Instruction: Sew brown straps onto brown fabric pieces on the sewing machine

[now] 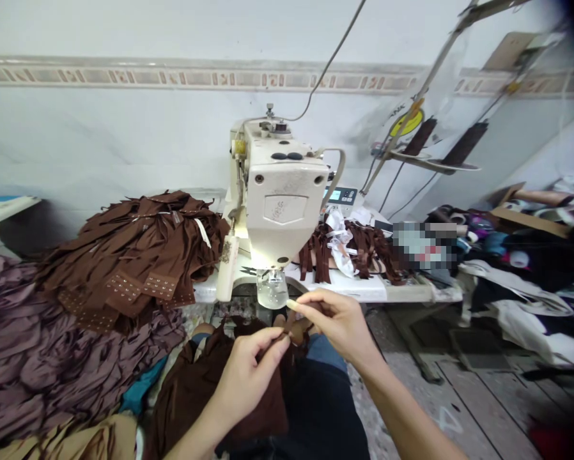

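My left hand (248, 374) pinches a small brown fabric piece (294, 331) between thumb and fingers, just above my lap. My right hand (337, 319) grips the same piece from the right, fingers curled around it. Both hands meet in front of the cream sewing machine (280, 204), a little below its clear presser-foot guard (271, 289). More brown fabric (195, 390) drapes over my lap under the hands.
A heap of brown straps with hook tape (133, 255) lies left of the machine, with mauve fabric (38, 364) piled lower left. Brown straps (364, 252) lie right of the machine. Clutter and boxes (517, 223) fill the right; a thread stand (431, 147) rises behind.
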